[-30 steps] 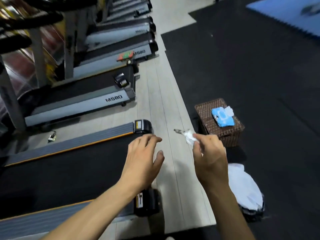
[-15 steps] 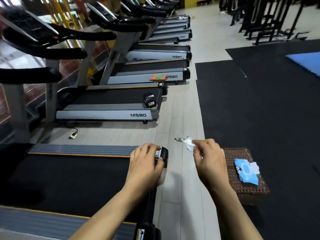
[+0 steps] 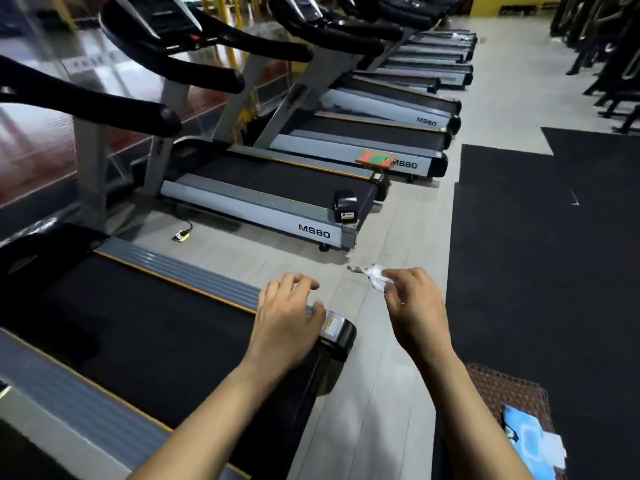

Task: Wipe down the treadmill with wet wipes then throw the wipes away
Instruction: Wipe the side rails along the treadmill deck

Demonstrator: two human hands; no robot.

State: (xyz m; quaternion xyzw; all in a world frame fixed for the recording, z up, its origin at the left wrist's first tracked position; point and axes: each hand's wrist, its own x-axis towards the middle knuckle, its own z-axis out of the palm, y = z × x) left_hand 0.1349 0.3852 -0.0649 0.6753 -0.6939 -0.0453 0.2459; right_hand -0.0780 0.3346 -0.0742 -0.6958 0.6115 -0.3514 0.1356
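Right hand (image 3: 412, 306) pinches a crumpled white wet wipe (image 3: 375, 281); left hand (image 3: 289, 317) hangs loose-fingered over the black-belted grey treadmill (image 3: 156, 327); so light a pinch may drop it.

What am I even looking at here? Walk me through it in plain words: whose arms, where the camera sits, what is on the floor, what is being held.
There is no machine doing the work. A person wears a camera on the head, looking forward and down, so the two bare arms reaching out from the bottom are that person's own. The setting is a gym with a row of treadmills. The left hand is over the rear corner of the nearest treadmill, fingers loosely bent and holding nothing; whether it touches is hard to tell. The right hand pinches a crumpled white wet wipe in the air above the pale floor. At the lower right, a brown woven basket carries a blue pack of wipes on top.
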